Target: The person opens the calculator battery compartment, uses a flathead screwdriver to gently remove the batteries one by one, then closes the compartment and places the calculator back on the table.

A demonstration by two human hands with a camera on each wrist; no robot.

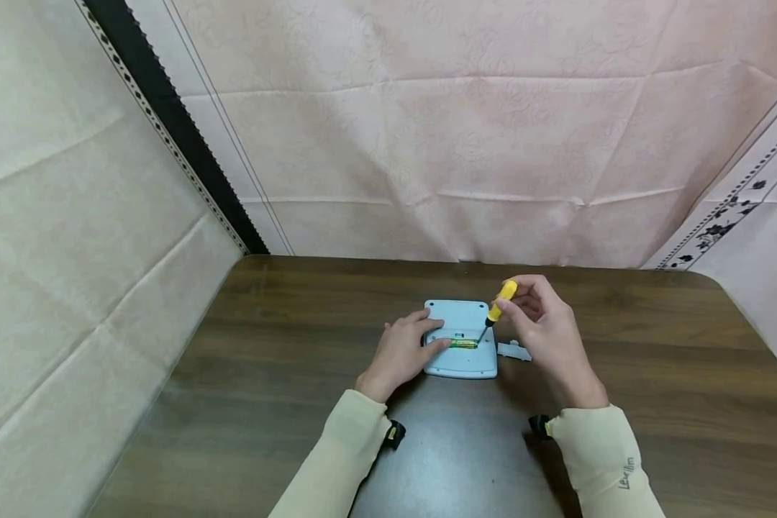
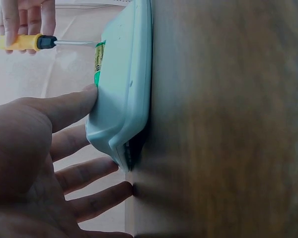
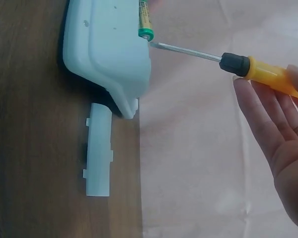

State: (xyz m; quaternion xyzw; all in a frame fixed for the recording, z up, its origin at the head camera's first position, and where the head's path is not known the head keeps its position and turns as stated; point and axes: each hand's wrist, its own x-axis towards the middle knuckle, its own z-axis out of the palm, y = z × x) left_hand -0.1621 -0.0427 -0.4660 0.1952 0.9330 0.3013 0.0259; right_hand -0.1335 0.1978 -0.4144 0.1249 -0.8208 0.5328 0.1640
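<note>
A light-blue plastic device (image 1: 456, 367), which looks like a calculator, lies with its back up and its battery slot exposed. A green and gold battery (image 1: 464, 344) sits in the slot. My left hand (image 1: 401, 352) rests on the device's left side, its thumb on the back near one battery end and its fingers spread along the edge. Between thumb and fingers, my right hand (image 1: 544, 324) pinches a yellow-handled screwdriver (image 1: 503, 299). The screwdriver's metal shaft (image 3: 188, 52) slants down, with its tip at the battery's right end (image 3: 146, 33).
A light-blue battery cover (image 3: 99, 153) with small tabs lies on the wooden table (image 1: 285, 374), just right of the device. Pale cloth (image 1: 492, 144) hangs behind the table's far edge, and more hangs along the sides.
</note>
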